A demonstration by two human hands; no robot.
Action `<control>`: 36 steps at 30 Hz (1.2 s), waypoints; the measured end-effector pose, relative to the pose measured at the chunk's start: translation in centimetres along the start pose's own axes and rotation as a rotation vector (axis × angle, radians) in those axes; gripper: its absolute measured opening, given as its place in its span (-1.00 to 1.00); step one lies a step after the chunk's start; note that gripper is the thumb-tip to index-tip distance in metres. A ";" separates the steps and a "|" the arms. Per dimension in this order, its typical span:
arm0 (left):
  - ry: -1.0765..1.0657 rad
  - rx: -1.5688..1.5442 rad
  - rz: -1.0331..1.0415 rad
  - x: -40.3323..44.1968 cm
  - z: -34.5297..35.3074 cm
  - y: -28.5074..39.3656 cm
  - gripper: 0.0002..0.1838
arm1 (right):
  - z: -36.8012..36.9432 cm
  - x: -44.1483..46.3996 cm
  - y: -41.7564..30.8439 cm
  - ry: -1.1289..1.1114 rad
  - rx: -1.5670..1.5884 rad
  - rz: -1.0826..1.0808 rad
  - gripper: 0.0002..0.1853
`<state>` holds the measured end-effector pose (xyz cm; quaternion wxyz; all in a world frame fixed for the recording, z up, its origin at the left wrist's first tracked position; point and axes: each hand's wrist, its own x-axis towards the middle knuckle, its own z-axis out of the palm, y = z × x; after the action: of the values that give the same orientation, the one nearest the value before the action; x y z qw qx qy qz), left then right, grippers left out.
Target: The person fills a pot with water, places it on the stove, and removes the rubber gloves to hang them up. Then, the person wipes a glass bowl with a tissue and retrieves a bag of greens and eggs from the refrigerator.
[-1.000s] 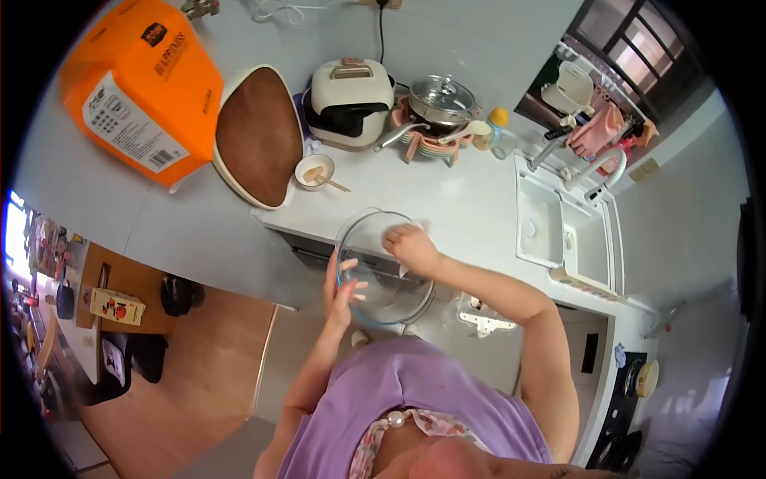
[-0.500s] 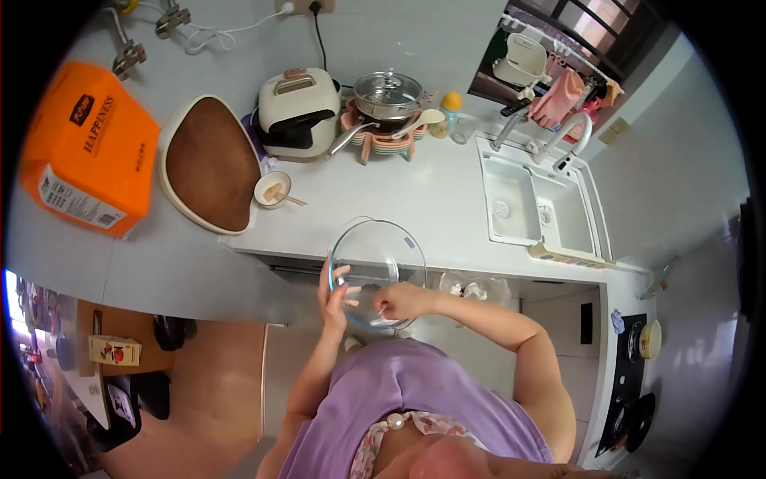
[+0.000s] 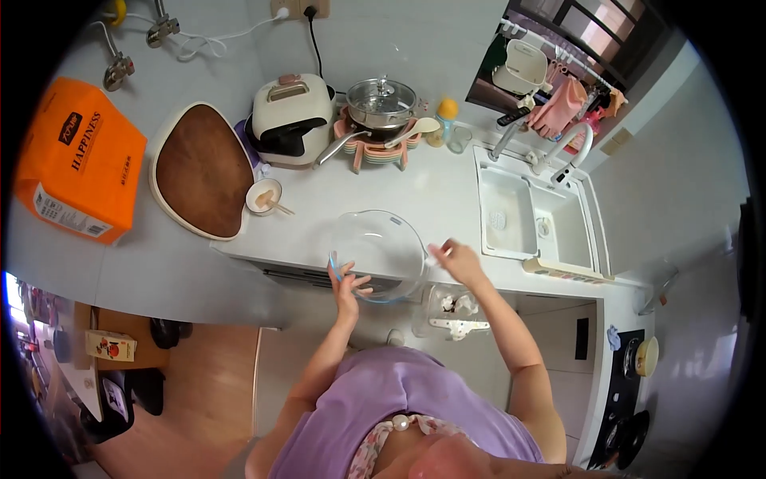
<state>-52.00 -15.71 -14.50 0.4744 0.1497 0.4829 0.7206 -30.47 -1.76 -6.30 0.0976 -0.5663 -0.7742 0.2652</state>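
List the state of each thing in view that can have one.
Glass bowl: tilted, gripped at the rim by the left hand
White scrap: pinched in the right hand, beside the bowl
Pan: glass lid on
Small white bowl: uncovered, utensil inside
Black plug: plugged in
White faucet: no running water visible
Clear bin: open, white waste inside
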 end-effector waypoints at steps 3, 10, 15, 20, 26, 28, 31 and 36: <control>0.016 -0.116 -0.041 1.8 0.3 -0.2 -0.24 | 4.6 1.7 -0.6 -0.211 0.180 -0.022 -0.41; 0.199 0.519 0.199 12.5 -5.5 -5.2 -0.28 | 9.2 11.3 -1.4 -0.101 0.253 -0.023 -0.59; 0.250 0.628 0.154 15.5 -5.7 -3.6 -0.37 | 11.5 15.5 -1.6 -0.143 0.237 -0.075 -0.57; 0.289 0.629 0.252 18.0 -6.7 -4.6 -0.35 | 12.8 17.3 -1.8 -0.156 0.257 -0.065 -0.59; 0.295 0.746 0.206 17.8 -7.1 -4.8 -0.32 | 13.0 18.0 -2.3 -0.190 0.283 -0.042 -0.52; 0.265 0.760 0.204 18.0 -6.9 -5.1 -0.30 | 12.9 17.8 -1.6 -0.156 0.306 -0.028 -0.41; 0.289 0.793 0.179 16.9 -6.1 -4.1 -0.12 | 13.1 15.7 -0.3 -0.001 0.529 -0.034 -0.44; 0.399 0.759 0.230 14.7 -6.8 -3.7 -0.16 | 10.5 9.3 5.7 0.122 0.527 0.043 -0.58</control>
<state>-62.04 -7.06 -24.46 0.2004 0.2240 0.7755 0.5553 -33.63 5.01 -19.47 0.2826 -0.5527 -0.6589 0.4249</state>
